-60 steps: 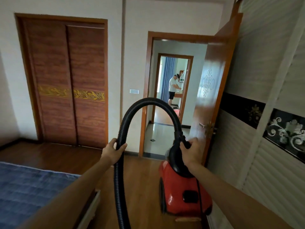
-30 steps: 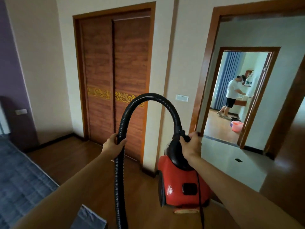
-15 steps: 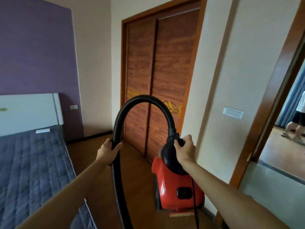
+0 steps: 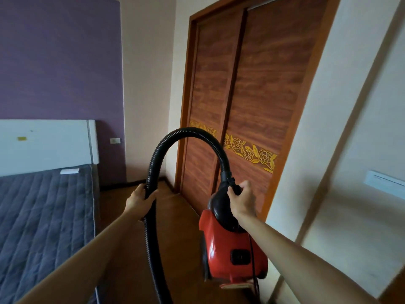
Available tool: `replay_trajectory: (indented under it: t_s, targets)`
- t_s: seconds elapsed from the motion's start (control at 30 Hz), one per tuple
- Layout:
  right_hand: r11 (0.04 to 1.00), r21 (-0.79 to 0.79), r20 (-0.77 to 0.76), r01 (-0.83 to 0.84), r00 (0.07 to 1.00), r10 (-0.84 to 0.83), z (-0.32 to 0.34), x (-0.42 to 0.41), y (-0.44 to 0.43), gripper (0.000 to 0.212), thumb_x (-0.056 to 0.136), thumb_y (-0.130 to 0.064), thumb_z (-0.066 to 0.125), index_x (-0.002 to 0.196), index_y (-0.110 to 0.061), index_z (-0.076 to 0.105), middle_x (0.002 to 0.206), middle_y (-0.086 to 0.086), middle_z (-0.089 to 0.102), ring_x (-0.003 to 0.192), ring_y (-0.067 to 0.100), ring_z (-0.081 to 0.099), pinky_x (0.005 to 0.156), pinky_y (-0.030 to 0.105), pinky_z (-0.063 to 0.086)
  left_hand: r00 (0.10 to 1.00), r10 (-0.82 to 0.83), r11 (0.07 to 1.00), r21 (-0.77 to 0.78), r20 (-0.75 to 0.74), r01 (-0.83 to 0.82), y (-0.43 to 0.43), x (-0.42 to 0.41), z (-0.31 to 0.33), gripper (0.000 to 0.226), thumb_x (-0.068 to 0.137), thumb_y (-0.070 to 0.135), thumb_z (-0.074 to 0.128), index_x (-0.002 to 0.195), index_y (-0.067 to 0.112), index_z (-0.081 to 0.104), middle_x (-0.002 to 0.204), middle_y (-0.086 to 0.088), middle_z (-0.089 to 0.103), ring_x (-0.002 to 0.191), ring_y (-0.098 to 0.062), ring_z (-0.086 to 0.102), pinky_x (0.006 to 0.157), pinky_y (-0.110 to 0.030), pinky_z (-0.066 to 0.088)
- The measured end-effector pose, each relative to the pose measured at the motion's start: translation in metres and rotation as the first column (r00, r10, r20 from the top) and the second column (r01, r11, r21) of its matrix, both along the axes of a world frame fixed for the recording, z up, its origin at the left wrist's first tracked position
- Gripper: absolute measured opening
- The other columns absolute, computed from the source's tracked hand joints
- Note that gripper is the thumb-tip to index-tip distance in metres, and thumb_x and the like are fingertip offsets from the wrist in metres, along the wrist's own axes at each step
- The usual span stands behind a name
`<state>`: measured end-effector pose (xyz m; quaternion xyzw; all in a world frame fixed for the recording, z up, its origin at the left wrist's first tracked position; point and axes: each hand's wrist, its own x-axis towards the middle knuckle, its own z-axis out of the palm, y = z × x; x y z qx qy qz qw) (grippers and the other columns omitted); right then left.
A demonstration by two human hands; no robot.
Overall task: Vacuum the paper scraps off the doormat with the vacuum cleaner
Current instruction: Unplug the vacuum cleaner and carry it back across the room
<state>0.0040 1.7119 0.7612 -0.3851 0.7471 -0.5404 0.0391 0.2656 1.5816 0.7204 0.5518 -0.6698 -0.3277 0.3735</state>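
Early stage, I judge: my right hand (image 4: 242,200) curls its fingers round the top of the vacuum cleaner (image 4: 230,249), carried near the closet doors (image 4: 252,84), my left hand (image 4: 139,201) wraps the hose (image 4: 153,163); doormat and paper scraps unseen, all vacuuming left.

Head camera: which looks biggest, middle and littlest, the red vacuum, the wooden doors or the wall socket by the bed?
1. doors
2. vacuum, which sits close to the camera, so it looks bigger than it is
3. socket
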Motion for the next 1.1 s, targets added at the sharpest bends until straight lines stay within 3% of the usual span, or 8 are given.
replay_trajectory:
  t_s: [0.2,0.47,0.67,0.9,1.0,1.1]
  targets:
    - [1.0,-0.011,0.001,-0.028,1.0,0.028,0.007,-0.038,-0.093,0.019,0.094,-0.025,0.062,0.091,-0.011,0.05,0.075,-0.002,0.059,0.073,0.022,0.063,0.065,0.037,0.054,0.999,0.039,0.999,-0.002,-0.025,-0.039,-0.076,-0.029,0.009,0.031,0.091,0.042,0.065,0.111,0.02,0.054,0.083,-0.003,0.066,0.073,-0.026,0.068,0.058,-0.034,0.055]
    - [0.992,-0.002,0.02,-0.122,0.992,0.122,-0.012,-0.091,-0.256,0.019,0.092,-0.028,0.063,0.091,-0.016,0.049,0.079,0.0,0.061,0.072,0.024,0.065,0.063,0.043,0.058,0.99,0.11,0.994,0.036,-0.087,-0.107,-0.197,-0.07,-0.005,0.032,0.093,0.034,0.066,0.117,0.018,0.054,0.079,0.004,0.061,0.064,-0.011,0.062,0.045,-0.024,0.047]
    - [0.978,-0.007,0.022,-0.208,0.978,0.208,-0.022,-0.128,-0.396,0.019,0.091,-0.025,0.065,0.091,-0.013,0.05,0.08,0.001,0.061,0.075,0.024,0.065,0.068,0.044,0.058,0.974,0.2,0.979,0.065,-0.106,-0.194,-0.311,-0.107,-0.012,0.026,0.092,0.036,0.066,0.11,0.023,0.053,0.086,-0.003,0.065,0.072,-0.021,0.067,0.059,-0.036,0.059]
    - [0.948,0.019,0.011,-0.317,0.948,0.317,-0.026,-0.146,-0.54,0.02,0.091,-0.025,0.064,0.091,-0.015,0.047,0.081,0.001,0.061,0.073,0.025,0.061,0.064,0.033,0.049,0.938,0.336,0.942,0.022,-0.085,-0.335,-0.418,-0.12,-0.003,0.025,0.092,0.036,0.066,0.11,0.022,0.055,0.092,0.001,0.063,0.069,-0.009,0.061,0.051,-0.022,0.045]
    - [0.937,-0.001,0.024,-0.35,0.936,0.35,-0.028,-0.155,-0.597,0.021,0.091,-0.022,0.065,0.088,-0.015,0.046,0.081,0.003,0.06,0.073,0.026,0.06,0.064,0.032,0.045,0.932,0.355,0.935,0.027,-0.072,-0.354,-0.465,-0.121,-0.006,0.024,0.091,0.039,0.067,0.107,0.026,0.055,0.099,-0.001,0.068,0.074,-0.013,0.066,0.054,-0.022,0.048]
    - [0.936,-0.008,0.027,-0.352,0.936,0.352,-0.038,-0.163,-0.653,0.022,0.088,-0.021,0.068,0.087,-0.013,0.047,0.08,0.006,0.061,0.074,0.028,0.061,0.063,0.032,0.043,0.928,0.37,0.929,0.044,-0.039,-0.368,-0.512,-0.129,-0.014,0.024,0.091,0.041,0.067,0.105,0.025,0.057,0.092,0.0,0.069,0.072,-0.012,0.066,0.051,-0.02,0.044]
